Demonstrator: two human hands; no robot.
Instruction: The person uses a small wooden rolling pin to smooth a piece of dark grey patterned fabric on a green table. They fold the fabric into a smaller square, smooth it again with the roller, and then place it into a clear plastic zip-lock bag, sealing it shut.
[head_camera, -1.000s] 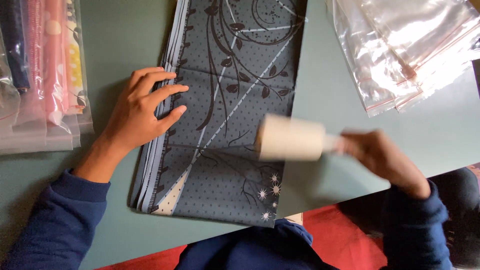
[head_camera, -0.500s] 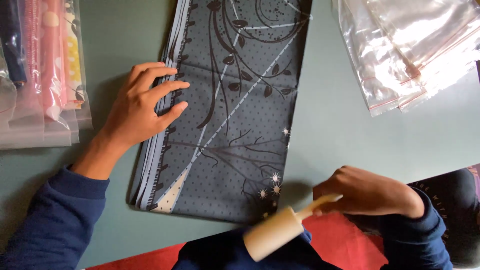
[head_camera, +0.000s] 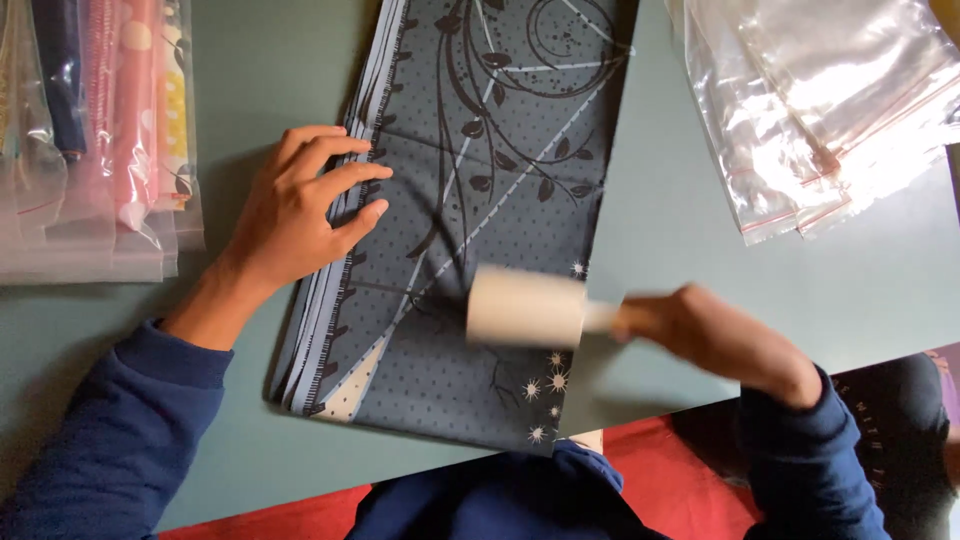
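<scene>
A folded grey-blue cloth (head_camera: 480, 190) with black swirl and leaf patterns lies flat on the grey-green table (head_camera: 680, 260). My left hand (head_camera: 300, 205) presses flat on the cloth's left edge, fingers spread. My right hand (head_camera: 700, 335) grips the handle of a cream lint roller (head_camera: 527, 307), whose roll rests over the lower right part of the cloth. The roller and right hand are blurred by motion.
A pile of clear zip bags (head_camera: 820, 100) lies at the upper right. Bagged colourful fabrics (head_camera: 90, 140) sit at the upper left. The table's front edge runs along the bottom, with a red surface (head_camera: 680, 500) below it.
The roller swept down off the cloth's lower edge half a second ago, then came back up onto the cloth's lower right. My left hand stayed put.
</scene>
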